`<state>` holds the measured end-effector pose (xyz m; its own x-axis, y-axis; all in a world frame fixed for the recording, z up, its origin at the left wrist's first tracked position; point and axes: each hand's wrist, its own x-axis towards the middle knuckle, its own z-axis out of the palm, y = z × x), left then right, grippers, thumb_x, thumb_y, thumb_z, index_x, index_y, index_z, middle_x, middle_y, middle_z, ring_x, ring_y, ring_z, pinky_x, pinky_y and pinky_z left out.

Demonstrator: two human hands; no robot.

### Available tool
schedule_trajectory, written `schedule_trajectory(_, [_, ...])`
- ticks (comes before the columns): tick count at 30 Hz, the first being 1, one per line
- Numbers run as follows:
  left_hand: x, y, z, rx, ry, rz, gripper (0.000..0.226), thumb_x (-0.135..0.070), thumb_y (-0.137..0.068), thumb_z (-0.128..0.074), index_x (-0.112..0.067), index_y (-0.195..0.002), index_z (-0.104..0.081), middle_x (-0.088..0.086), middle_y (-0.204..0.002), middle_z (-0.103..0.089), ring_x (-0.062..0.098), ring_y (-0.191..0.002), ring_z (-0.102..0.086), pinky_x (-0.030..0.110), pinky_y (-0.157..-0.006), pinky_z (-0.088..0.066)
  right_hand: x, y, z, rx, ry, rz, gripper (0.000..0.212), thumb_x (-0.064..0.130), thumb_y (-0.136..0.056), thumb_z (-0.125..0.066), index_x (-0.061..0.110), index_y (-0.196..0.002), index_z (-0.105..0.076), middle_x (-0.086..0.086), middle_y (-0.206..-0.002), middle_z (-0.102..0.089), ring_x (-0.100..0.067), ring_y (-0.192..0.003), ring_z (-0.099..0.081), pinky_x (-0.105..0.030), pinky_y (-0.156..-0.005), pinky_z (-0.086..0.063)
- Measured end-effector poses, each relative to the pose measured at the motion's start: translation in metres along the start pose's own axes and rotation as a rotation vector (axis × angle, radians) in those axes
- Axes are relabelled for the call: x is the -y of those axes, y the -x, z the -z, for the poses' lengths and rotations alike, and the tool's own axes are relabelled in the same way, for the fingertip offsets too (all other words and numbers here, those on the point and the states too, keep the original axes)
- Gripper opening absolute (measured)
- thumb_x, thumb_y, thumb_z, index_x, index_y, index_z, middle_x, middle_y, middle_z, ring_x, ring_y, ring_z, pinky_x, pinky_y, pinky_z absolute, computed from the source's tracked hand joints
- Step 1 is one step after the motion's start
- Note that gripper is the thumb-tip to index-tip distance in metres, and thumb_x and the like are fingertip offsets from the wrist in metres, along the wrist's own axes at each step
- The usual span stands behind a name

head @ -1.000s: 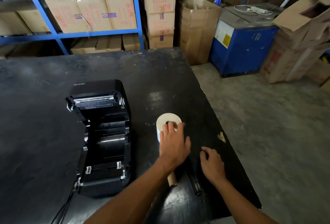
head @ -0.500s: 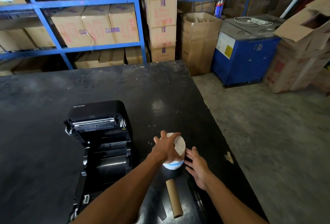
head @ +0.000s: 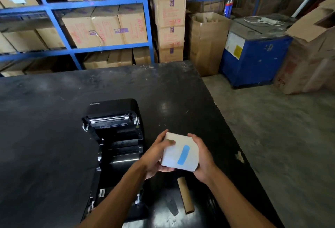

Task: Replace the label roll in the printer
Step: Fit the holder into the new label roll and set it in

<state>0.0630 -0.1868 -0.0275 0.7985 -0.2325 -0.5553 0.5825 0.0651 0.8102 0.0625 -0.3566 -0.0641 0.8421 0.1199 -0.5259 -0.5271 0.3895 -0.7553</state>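
Observation:
A white label roll (head: 178, 150) with a blue strip of tape on its side is held above the table between both hands. My left hand (head: 155, 157) grips its left side and my right hand (head: 204, 158) cups its right side. Just left of the roll stands the black label printer (head: 116, 137) with its lid swung open toward the back and its roll bay empty. An empty brown cardboard core (head: 185, 194) lies on the black table (head: 45, 137) below my hands.
The table's right edge runs diagonally close to my right arm, with grey concrete floor beyond. Blue shelving with cardboard boxes (head: 105, 28) stands behind the table. A blue machine (head: 253, 57) and more cartons are at the back right.
The roll stood upright on the table under my left hand. It has been lifted and turned on its side, and my right hand has come off the table onto it.

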Motion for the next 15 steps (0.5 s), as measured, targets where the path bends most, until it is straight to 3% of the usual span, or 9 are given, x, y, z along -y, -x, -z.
schedule_trajectory(3, [0.005, 0.009, -0.002, -0.017, 0.048, 0.079, 0.068, -0.075, -0.065, -0.068, -0.036, -0.121, -0.058, 0.011, -0.113, -0.071, 0.028, -0.094, -0.072, 0.044, -0.069, -0.060, 0.005, 0.010, -0.010, -0.023, 0.110, 0.027, 0.046, 0.057, -0.081, -0.063, 0.027, -0.116, -0.064, -0.013, -0.103, -0.074, -0.033, -0.093, -0.073, -0.042, -0.072, -0.059])
schedule_trajectory(5, [0.012, 0.011, -0.003, -0.060, 0.049, 0.077, 0.066, -0.076, -0.068, -0.066, -0.033, -0.117, -0.057, 0.012, -0.112, -0.072, 0.029, -0.092, -0.073, 0.044, -0.068, -0.060, 0.010, 0.021, -0.015, -0.030, 0.198, 0.062, 0.040, 0.057, -0.085, -0.060, 0.035, -0.118, -0.058, -0.009, -0.098, -0.074, -0.025, -0.084, -0.075, -0.035, -0.063, -0.059])
schedule_trajectory(7, [0.020, 0.015, -0.004, -0.108, 0.085, 0.062, 0.058, -0.071, -0.072, -0.065, -0.031, -0.114, -0.059, 0.011, -0.111, -0.073, 0.029, -0.091, -0.075, 0.044, -0.066, -0.060, 0.013, 0.034, -0.020, -0.031, 0.334, 0.119, 0.042, 0.057, -0.089, -0.053, 0.040, -0.127, -0.050, -0.004, -0.110, -0.070, -0.018, -0.084, -0.074, -0.030, -0.061, -0.058])
schedule_trajectory(9, [0.027, 0.019, -0.006, -0.159, 0.113, 0.041, 0.049, -0.068, -0.075, -0.064, -0.033, -0.109, -0.060, 0.008, -0.110, -0.074, 0.029, -0.091, -0.075, 0.043, -0.064, -0.060, 0.012, 0.043, -0.020, -0.078, 0.618, 0.305, 0.049, 0.056, -0.091, -0.051, 0.047, -0.137, -0.040, 0.004, -0.139, -0.051, -0.015, -0.112, -0.063, -0.033, -0.078, -0.058])
schedule_trajectory(11, [0.032, 0.022, -0.007, -0.200, 0.119, 0.014, 0.041, -0.066, -0.076, -0.064, -0.036, -0.105, -0.061, 0.008, -0.110, -0.073, 0.029, -0.093, -0.074, 0.043, -0.063, -0.061, 0.008, 0.052, -0.014, -0.090, 0.978, 0.542, 0.055, 0.056, -0.089, -0.054, 0.048, -0.140, -0.039, 0.010, -0.156, -0.029, -0.013, -0.142, -0.026, -0.042, -0.110, -0.038])
schedule_trajectory(13, [0.033, 0.026, -0.006, -0.225, 0.118, -0.013, 0.039, -0.065, -0.076, -0.064, -0.038, -0.104, -0.061, 0.007, -0.108, -0.072, 0.027, -0.088, -0.075, 0.042, -0.061, -0.061, 0.005, 0.060, -0.009, -0.020, 1.200, 0.668, 0.053, 0.053, -0.087, -0.059, 0.042, -0.138, -0.048, 0.013, -0.159, -0.023, -0.009, -0.146, -0.008, -0.043, -0.117, -0.021])
schedule_trajectory(15, [0.032, 0.029, -0.005, -0.244, 0.113, -0.032, 0.039, -0.066, -0.076, -0.065, -0.038, -0.104, -0.060, 0.005, -0.104, -0.073, 0.024, -0.080, -0.077, 0.041, -0.060, -0.060, 0.002, 0.067, -0.007, -0.021, 1.274, 0.723, 0.046, 0.044, -0.087, -0.064, 0.037, -0.132, -0.057, 0.012, -0.157, -0.029, -0.009, -0.146, -0.012, -0.042, -0.117, -0.023])
